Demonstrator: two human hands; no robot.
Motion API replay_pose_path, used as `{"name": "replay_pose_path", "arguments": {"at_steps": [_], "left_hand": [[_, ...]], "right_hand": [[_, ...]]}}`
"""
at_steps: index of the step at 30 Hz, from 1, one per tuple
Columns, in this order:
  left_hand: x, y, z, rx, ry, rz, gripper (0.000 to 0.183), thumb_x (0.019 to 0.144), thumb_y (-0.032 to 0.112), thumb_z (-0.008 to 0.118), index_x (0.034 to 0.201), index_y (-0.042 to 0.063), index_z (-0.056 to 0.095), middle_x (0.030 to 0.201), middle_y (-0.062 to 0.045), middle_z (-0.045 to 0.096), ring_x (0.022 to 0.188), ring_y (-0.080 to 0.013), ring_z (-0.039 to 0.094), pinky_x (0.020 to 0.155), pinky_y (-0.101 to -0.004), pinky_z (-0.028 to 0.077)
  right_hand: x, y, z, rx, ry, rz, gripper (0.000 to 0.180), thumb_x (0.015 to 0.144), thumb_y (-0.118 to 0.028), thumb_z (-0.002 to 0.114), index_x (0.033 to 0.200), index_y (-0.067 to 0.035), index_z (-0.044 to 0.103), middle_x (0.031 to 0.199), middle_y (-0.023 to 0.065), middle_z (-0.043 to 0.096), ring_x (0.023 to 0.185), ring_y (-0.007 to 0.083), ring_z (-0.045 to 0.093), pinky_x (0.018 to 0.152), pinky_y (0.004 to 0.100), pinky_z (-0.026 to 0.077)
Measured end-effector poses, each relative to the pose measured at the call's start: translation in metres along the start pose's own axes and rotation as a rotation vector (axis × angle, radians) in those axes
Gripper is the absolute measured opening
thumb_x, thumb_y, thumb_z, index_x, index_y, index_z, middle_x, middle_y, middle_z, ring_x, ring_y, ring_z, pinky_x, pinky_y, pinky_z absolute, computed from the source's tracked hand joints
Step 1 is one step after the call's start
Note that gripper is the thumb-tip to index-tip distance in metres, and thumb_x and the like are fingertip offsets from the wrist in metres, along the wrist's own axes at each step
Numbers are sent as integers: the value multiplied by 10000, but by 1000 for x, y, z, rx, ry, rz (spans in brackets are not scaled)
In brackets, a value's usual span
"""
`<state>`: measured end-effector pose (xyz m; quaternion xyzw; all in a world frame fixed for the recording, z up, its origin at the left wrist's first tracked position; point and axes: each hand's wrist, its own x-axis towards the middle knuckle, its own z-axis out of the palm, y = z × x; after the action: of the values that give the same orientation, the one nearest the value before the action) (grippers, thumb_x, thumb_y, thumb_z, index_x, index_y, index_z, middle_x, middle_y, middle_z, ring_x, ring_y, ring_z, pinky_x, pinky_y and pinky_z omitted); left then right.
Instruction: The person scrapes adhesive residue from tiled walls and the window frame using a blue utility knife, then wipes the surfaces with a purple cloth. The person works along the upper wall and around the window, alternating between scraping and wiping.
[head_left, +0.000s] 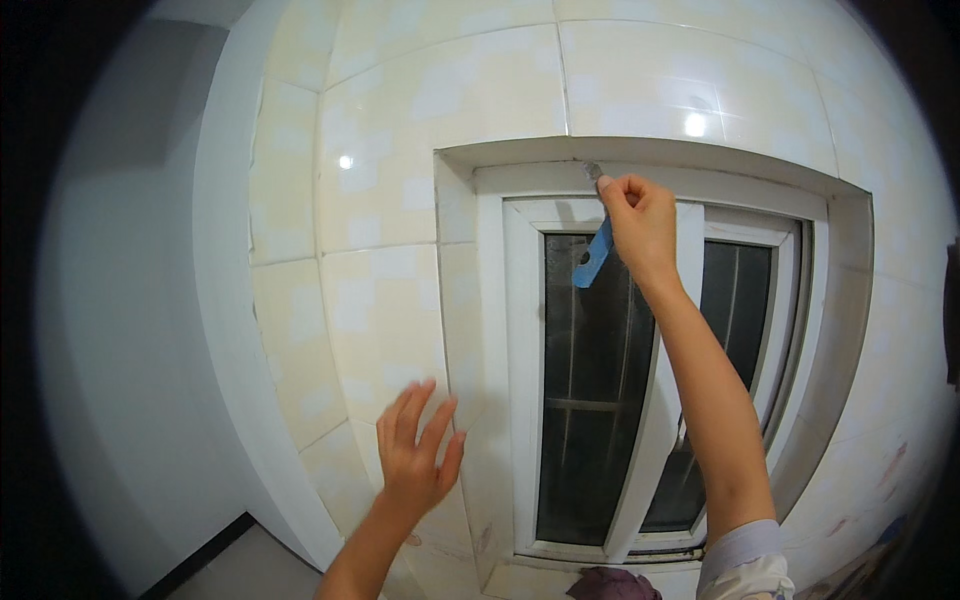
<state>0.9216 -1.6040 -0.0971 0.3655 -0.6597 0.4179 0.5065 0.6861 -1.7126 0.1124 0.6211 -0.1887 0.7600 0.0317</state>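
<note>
My right hand (637, 217) is raised and pinches a small blue-handled tool (594, 259), possibly a scraper. Its handle slants downward and has a hole near the end. The grey tip (592, 171) points up at the top bar of the white window frame (525, 182), close to the joint with the tiled recess; whether it touches cannot be told. My left hand (420, 442) holds nothing, its fingers spread in front of the tiled wall by the recess's left edge. Behind my right forearm are the sliding window's dark panes (592, 337).
Cream tiles (382, 172) surround the recess. A purple cloth-like thing (613, 583) lies on the sill (525, 579), below the window. A white door frame or wall edge (225, 262) runs along the left. A window handle (681, 435) juts out beside my right forearm.
</note>
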Motion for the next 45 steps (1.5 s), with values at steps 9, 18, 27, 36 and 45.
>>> {"name": "replay_pose_path", "arguments": {"at_steps": [9,18,27,36,45], "left_hand": [[45,-34,58,86,55,-63,520,789,135,585,1283,51,443,1419,-185,291,1315,-362,255,1035,-527,177],[41,-44,61,-10,79,-38,537,765,161,605,1279,92,465,1422,-169,302,1324,-343,254,1039,-536,149],[40,-47,59,-40,62,-33,568,740,171,630,1280,98,470,1422,-171,297,1333,-339,232,1052,-520,122],[40,-49,59,-23,35,-34,578,742,177,617,1289,98,452,1430,-171,276,1340,-336,211,1055,-519,108],[40,-47,60,3,43,-38,578,730,171,610,1281,96,454,1421,-172,285,1335,-333,220,1054,-518,124]], "right_hand": [[13,-39,-14,13,-12,58,294,798,-172,586,596,40,557,493,15,459,477,99,408,467,278,348],[20,-35,-5,215,-2,323,273,787,-151,597,566,-6,527,505,5,425,411,81,338,383,243,243],[9,-42,5,199,45,310,277,818,-170,597,591,-21,541,518,-11,419,430,77,365,389,230,267],[-15,-25,64,-9,-91,-64,288,834,-184,591,659,41,544,515,17,453,500,84,381,465,268,325],[-8,-25,93,-123,-64,-187,247,828,-192,588,702,20,590,541,118,538,478,220,492,487,336,382]]}}
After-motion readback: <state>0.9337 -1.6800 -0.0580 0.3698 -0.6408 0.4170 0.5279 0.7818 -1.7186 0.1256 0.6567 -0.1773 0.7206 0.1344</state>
